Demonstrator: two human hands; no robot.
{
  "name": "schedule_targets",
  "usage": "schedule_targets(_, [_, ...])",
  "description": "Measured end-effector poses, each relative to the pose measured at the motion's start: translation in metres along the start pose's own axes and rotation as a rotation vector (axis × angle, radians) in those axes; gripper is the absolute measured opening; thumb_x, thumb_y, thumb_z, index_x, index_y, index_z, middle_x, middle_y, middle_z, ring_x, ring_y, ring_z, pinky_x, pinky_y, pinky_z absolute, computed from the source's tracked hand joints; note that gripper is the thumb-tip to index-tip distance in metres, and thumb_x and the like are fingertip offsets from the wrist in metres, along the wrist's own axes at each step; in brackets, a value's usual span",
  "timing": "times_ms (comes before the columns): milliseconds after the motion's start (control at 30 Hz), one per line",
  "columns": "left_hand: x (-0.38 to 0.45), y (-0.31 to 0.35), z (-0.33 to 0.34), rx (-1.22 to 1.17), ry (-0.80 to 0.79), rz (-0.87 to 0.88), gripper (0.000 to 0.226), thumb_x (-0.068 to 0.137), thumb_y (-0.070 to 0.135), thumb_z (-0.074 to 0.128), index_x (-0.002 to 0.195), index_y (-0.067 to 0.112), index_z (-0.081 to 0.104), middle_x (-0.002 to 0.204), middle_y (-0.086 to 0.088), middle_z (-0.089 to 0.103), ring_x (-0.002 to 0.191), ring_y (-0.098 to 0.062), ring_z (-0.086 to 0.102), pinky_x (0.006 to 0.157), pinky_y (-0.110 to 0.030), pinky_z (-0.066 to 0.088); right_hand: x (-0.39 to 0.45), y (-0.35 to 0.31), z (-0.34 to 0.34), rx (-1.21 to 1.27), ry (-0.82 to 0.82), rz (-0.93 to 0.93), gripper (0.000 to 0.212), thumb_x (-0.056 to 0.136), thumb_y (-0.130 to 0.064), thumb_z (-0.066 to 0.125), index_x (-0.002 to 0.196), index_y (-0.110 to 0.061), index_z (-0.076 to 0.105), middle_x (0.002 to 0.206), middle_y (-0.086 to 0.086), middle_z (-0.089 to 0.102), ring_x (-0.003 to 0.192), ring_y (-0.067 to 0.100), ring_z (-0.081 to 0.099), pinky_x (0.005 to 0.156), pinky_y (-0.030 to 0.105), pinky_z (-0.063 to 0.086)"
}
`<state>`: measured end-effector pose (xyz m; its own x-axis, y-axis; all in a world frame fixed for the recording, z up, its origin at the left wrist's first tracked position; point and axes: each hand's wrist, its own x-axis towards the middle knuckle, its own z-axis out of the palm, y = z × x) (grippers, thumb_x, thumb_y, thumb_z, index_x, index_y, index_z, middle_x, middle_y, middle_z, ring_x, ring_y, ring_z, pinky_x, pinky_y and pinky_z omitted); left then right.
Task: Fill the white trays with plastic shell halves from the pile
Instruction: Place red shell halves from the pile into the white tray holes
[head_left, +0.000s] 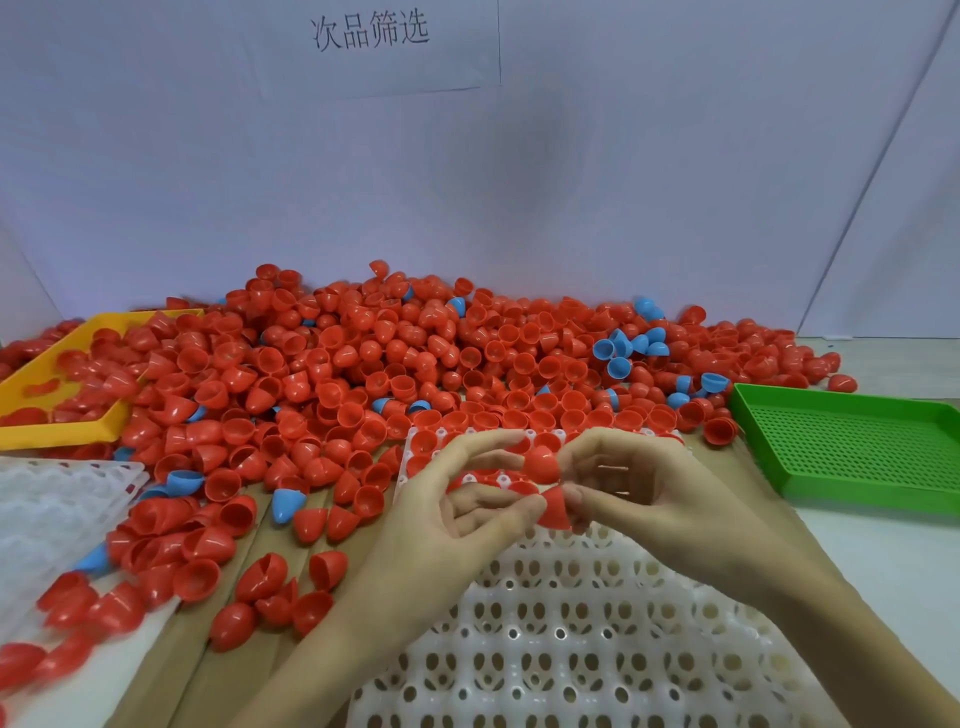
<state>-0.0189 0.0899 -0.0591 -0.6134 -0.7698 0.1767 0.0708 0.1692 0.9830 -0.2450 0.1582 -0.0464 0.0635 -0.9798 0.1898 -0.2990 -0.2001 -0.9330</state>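
Both hands meet over the white tray's (597, 623) far end: left hand (462, 504) pinches a pointed red shell (555, 510), right hand (639, 483) grips a rounded red shell (541, 464). The pile (395, 364) crowds the tray's far edge; green tray (852, 441) sits right.

Both hands meet mid-frame, forearms angling in from bottom. Left hand (457, 499) fingers curled, pinching with thumb and fingertips. Right hand (639, 483) likewise pinching, fingers curled, knuckles up.
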Motion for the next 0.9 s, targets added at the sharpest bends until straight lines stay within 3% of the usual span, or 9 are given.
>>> schedule_targets(167, [0.001,-0.006,-0.007,0.41,0.197,0.103,0.014,0.095,0.032,0.072,0.106,0.04,0.07,0.112,0.022,0.066,0.105,-0.003,0.067,0.084,-0.015,0.054,0.005,0.018,-0.009,-0.294,0.25,0.061,0.019,0.095,-0.01,0.075,0.105,-0.026,0.075,0.093,-0.003,0.078,0.084,0.015,0.076,0.082,0.038,0.064])
schedule_targets(300, [0.001,-0.014,-0.005,0.663,0.136,0.171,0.005,0.097,0.034,0.066,0.099,0.037,0.07,0.104,0.021,0.062,0.103,-0.004,0.063,0.087,-0.021,0.052,0.007,0.024,-0.004,-0.455,0.276,0.067,0.023,0.093,-0.013,0.079,0.105,-0.031,0.078,0.09,-0.014,0.076,0.085,-0.001,0.073,0.078,0.018,0.06])
schedule_targets(433, [0.0,-0.018,-0.001,0.851,-0.024,0.299,0.015,0.102,0.042,0.059,0.108,0.033,0.07,0.107,0.024,0.055,0.112,-0.004,0.054,0.096,-0.017,0.043,0.007,0.024,0.002,-0.525,0.246,0.022,0.026,0.091,-0.015,0.08,0.112,-0.031,0.079,0.098,-0.019,0.073,0.092,-0.005,0.07,0.08,0.012,0.057])
schedule_targets(600, [-0.003,-0.021,0.001,0.96,-0.161,0.337,0.029,0.104,0.048,0.05,0.115,0.029,0.069,0.108,0.025,0.05,0.11,-0.001,0.049,0.095,-0.016,0.042,0.006,0.022,0.001,-0.572,0.161,0.032,0.02,0.096,-0.017,0.074,0.111,-0.029,0.08,0.105,-0.018,0.066,0.096,-0.002,0.066,0.085,0.017,0.056])
schedule_targets(800, [0.014,-0.011,-0.009,0.714,-0.033,0.23,0.011,0.103,0.034,0.065,0.101,0.03,0.075,0.097,0.018,0.065,0.098,-0.011,0.064,0.086,-0.022,0.052,0.003,0.022,0.002,-0.644,0.125,0.0,0.018,0.099,-0.023,0.07,0.113,-0.032,0.078,0.105,-0.019,0.06,0.099,-0.002,0.06,0.084,0.014,0.051])
schedule_targets(900, [0.051,-0.011,-0.023,0.823,0.019,0.283,0.009,0.103,0.029,0.064,0.098,0.028,0.072,0.092,0.018,0.066,0.094,-0.007,0.065,0.081,-0.019,0.05,0.003,0.022,0.005,-0.607,0.197,-0.033,0.017,0.101,-0.023,0.067,0.11,-0.032,0.077,0.103,-0.018,0.062,0.096,0.002,0.06,0.08,0.016,0.051])
